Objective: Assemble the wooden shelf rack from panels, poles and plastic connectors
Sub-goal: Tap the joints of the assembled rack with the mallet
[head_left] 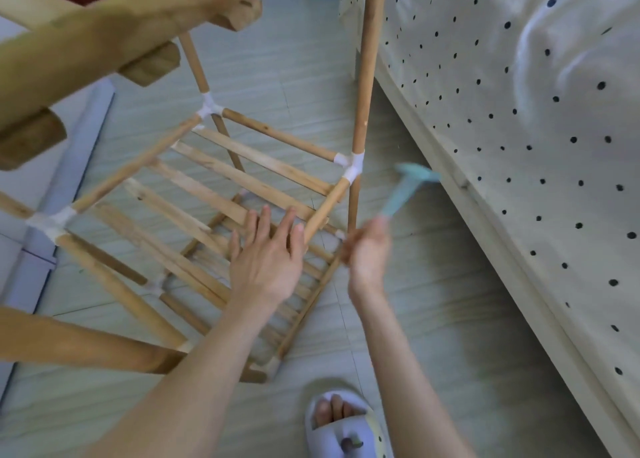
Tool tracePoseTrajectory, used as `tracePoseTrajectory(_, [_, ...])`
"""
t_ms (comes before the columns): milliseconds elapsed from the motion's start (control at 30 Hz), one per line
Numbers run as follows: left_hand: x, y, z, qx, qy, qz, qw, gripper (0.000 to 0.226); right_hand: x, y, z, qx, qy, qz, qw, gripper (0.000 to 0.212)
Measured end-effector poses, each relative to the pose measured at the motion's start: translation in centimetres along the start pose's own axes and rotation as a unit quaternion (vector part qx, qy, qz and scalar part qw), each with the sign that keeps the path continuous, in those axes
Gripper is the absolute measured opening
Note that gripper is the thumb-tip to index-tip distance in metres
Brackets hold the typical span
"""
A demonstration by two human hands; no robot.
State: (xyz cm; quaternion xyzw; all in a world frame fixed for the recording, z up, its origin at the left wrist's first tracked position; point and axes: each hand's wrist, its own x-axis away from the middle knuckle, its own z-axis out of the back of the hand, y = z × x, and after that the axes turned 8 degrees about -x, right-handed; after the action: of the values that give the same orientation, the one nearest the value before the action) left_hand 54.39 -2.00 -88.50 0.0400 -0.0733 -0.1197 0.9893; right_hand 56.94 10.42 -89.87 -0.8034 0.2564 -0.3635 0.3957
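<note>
Blurred poles (104,42) loom close; the rack (214,187) stands on the floor. Left hand (266,260) spread flat, right hand (367,250) gripping a hammer (401,191) (tapping stage): next, strike the connector (351,165) squarely.

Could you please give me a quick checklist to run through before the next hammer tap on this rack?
1. Hammer held in the right hand: ok, though blurred.
2. Left hand clear of the strike: cannot tell; its open fingers lie by the horizontal pole.
3. Near corner connector seated on the upright pole: ok, as far as visible.
4. Middle shelf slats in place: ok.
5. Slippered foot clear of the rack: ok.
</note>
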Motion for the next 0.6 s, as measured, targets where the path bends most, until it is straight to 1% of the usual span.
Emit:
tracePoseTrajectory(33, [0.0, 0.1, 0.0, 0.006, 0.002, 0.004, 1.0, 0.054, 0.7, 1.1, -0.2, 0.014, -0.047, -0.043, 0.998, 0.041])
tracePoseTrajectory(67, [0.1, 0.2, 0.0, 0.01, 0.004, 0.005, 1.0, 0.054, 0.8, 1.7, -0.1, -0.012, -0.056, -0.059, 0.997, 0.04])
tracePoseTrajectory(100, [0.1, 0.3, 0.0, 0.012, 0.006, 0.006, 1.0, 0.054, 0.6, 1.7, 0.0, -0.061, -0.033, -0.04, 0.997, 0.039])
tracePoseTrajectory(133, [0.1, 0.3, -0.1, 0.012, 0.008, 0.005, 1.0, 0.054, 0.4, 1.4, 0.3, -0.119, 0.009, 0.003, 0.993, 0.038])
tracePoseTrajectory(167, [0.1, 0.3, 0.0, 0.013, 0.007, 0.006, 1.0, 0.054, 0.0, 1.3, 0.5, -0.15, 0.041, 0.04, 0.987, 0.039])
tracePoseTrajectory(200, [0.1, 0.3, 0.0, 0.013, 0.005, 0.008, 1.0, 0.053, -0.2, 1.2, 0.5, -0.141, 0.049, 0.05, 0.988, 0.04])
tracePoseTrajectory(233, [0.1, 0.4, 0.1, 0.014, 0.002, 0.011, 1.0, 0.053, -0.2, 1.3, 0.2, -0.094, 0.026, 0.022, 0.995, 0.042])
tracePoseTrajectory(267, [0.2, 0.4, 0.2, 0.015, 0.0, 0.014, 1.0, 0.052, 0.0, 1.3, -0.2, -0.036, -0.019, -0.018, 0.999, 0.043])
tracePoseTrajectory(300, [0.2, 0.4, 0.3, 0.016, -0.001, 0.015, 1.0, 0.051, -0.1, 1.3, -0.3, -0.018, -0.038, -0.042, 0.998, 0.043])
tracePoseTrajectory(333, [0.2, 0.5, 0.3, 0.018, -0.002, 0.015, 1.0, 0.051, -0.4, 1.0, -0.4, -0.036, -0.023, -0.045, 0.998, 0.042])
tracePoseTrajectory(400, [0.1, 0.5, 0.3, 0.021, 0.0, 0.013, 1.0, 0.051, -1.5, -0.2, -0.2, -0.128, 0.037, 0.002, 0.991, 0.041])
tracePoseTrajectory(433, [0.0, 0.6, 0.3, 0.022, 0.001, 0.015, 1.0, 0.051, -1.8, -0.4, 0.0, -0.142, 0.03, 0.014, 0.989, 0.042])
tracePoseTrajectory(533, [-0.1, 0.6, 0.3, 0.023, 0.0, 0.021, 1.0, 0.05, -0.9, -0.1, -0.4, -0.065, -0.077, -0.068, 0.993, 0.041])
tracePoseTrajectory(567, [0.0, 0.6, 0.3, 0.022, -0.001, 0.021, 1.0, 0.05, -0.7, 0.2, -0.4, -0.081, -0.065, -0.069, 0.992, 0.04])
tracePoseTrajectory(600, [0.0, 0.6, 0.3, 0.022, -0.001, 0.02, 1.0, 0.05, -0.7, 0.2, -0.2, -0.11, -0.032, -0.045, 0.992, 0.04])
